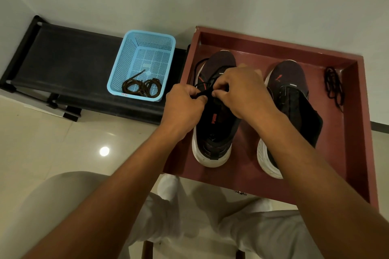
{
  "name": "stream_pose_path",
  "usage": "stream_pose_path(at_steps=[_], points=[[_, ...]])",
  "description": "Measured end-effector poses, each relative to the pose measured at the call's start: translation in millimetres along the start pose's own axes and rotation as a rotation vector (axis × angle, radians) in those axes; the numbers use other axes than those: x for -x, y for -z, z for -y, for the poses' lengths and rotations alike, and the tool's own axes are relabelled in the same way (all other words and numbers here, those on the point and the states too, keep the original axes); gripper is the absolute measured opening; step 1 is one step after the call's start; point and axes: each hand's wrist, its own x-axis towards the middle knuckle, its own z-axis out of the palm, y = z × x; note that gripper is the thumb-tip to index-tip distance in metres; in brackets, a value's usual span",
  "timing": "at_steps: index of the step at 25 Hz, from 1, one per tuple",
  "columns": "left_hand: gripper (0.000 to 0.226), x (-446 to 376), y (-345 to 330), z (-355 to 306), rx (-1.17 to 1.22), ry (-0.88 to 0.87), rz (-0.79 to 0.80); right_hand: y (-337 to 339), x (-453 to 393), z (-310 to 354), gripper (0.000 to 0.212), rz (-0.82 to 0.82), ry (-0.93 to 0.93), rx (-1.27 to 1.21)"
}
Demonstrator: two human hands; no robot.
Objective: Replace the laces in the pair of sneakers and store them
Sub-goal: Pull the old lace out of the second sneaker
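Two dark sneakers with white soles stand side by side in a red-brown wooden tray. Over the left sneaker, my left hand and my right hand meet at the eyelets, and each pinches a strand of the black lace, which loops out past the toe. The right sneaker has a lace threaded through it, and my right forearm crosses its heel. A loose bundle of black lace lies at the tray's right side.
A light blue mesh basket holding coiled brown laces sits on a low black rack left of the tray. A white wall stands behind. Glossy floor tiles and my light trousers fill the foreground.
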Motion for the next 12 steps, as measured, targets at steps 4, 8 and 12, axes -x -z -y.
stream_pose_path(at_steps=[4,8,12], points=[[0.013,-1.3,-1.1,1.4,-0.001,-0.002,-0.019,7.4,-1.3,-8.9,0.01,-0.021,-0.018,-0.094],[0.011,-1.3,-0.3,2.8,0.021,0.004,-0.014,32.2,0.1,-31.3,0.011,-0.172,-0.122,-0.25],[0.01,-0.7,-0.9,1.8,0.023,0.013,-0.022,38.9,1.4,-51.5,0.019,-0.294,-0.294,-0.343]])
